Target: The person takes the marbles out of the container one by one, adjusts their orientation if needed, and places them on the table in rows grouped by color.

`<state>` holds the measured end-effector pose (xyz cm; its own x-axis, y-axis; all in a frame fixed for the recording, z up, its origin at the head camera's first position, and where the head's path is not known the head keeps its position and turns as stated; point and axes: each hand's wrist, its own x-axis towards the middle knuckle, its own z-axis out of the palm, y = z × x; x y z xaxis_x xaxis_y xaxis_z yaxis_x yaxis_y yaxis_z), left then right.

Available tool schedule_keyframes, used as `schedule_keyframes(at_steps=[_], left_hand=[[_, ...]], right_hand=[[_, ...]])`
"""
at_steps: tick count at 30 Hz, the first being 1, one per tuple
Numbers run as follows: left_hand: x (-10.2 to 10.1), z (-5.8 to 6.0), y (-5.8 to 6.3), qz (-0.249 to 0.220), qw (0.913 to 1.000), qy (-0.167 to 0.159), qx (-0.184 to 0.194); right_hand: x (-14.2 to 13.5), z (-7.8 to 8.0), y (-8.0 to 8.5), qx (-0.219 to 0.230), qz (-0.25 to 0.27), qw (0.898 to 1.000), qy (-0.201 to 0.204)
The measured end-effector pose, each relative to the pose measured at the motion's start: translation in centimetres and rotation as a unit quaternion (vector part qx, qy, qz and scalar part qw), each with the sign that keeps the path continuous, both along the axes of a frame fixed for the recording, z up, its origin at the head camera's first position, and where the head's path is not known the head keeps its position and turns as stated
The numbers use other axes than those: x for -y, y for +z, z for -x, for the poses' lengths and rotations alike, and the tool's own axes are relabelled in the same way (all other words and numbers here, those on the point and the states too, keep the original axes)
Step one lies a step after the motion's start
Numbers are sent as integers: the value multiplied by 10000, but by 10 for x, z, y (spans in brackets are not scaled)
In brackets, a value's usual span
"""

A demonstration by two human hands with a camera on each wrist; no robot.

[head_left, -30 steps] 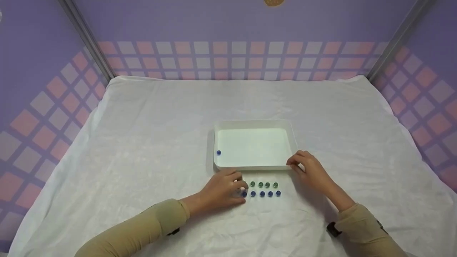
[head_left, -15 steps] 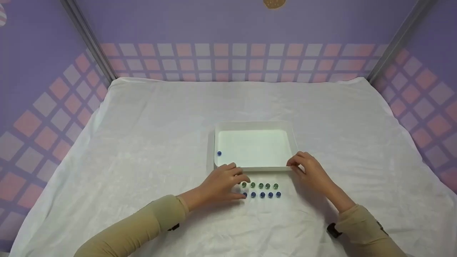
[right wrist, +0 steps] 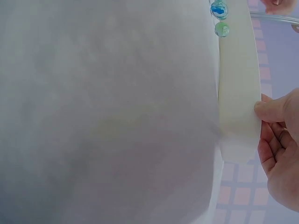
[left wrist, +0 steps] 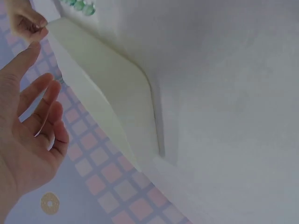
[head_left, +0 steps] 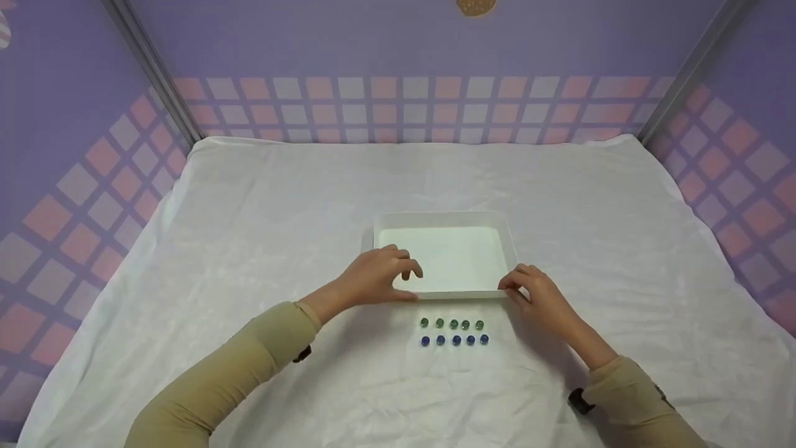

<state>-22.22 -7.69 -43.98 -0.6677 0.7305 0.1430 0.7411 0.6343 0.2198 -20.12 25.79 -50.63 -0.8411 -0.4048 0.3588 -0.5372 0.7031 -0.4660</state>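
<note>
A shallow white tray [head_left: 457,294] stands on the cloth in the head view. My right hand [head_left: 533,292] pinches its near right corner, with the thumb outside and the fingers inside the rim in the right wrist view. My left hand [head_left: 380,277] is over the tray's near left corner, fingers loosely bent and thumb apart, with nothing between them in the left wrist view. It hides the spot where a blue marble lay inside the tray. In front of the tray lie two rows of glass marbles: green marbles [head_left: 439,323] behind, blue marbles [head_left: 440,340] nearer me.
A wrinkled white cloth [head_left: 273,199] covers the table. Purple panels [head_left: 398,37] with pink and white squares stand along the back and both sides, joined by grey posts [head_left: 149,62].
My left hand has left the left end of the marble rows, where a green marble now shows, and moved up over the tray's near left corner. My right hand stays at the rim.
</note>
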Motion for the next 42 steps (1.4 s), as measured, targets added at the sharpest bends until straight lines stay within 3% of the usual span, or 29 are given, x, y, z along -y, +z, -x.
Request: schedule_keyframes(at_steps=[5, 11, 22, 30, 35, 39, 42], left_hand=[[5, 21, 17, 589, 9952, 355, 690], [4, 43, 30, 1447, 9768, 581, 1465], [-6, 73, 34, 2249, 9567, 893, 1617], [-13, 82, 33, 2444, 9418, 1178, 1986], [-20, 85, 36, 2530, 9292, 1560, 2198], [-26, 85, 40, 2700, 9152, 1936, 2281], [-31, 81, 42, 2868, 9104, 1951, 2255]], right_hand=[[1, 1, -1, -26, 34, 10000, 48], [1, 1, -2, -77, -19, 10000, 40], [1, 1, -3, -58, 23, 9999, 80], [2, 0, -2, -40, -10, 10000, 22], [2, 0, -2, -13, 20, 10000, -13], [1, 0, -2, 36, 54, 10000, -72], [0, -1, -2, 34, 53, 10000, -62]])
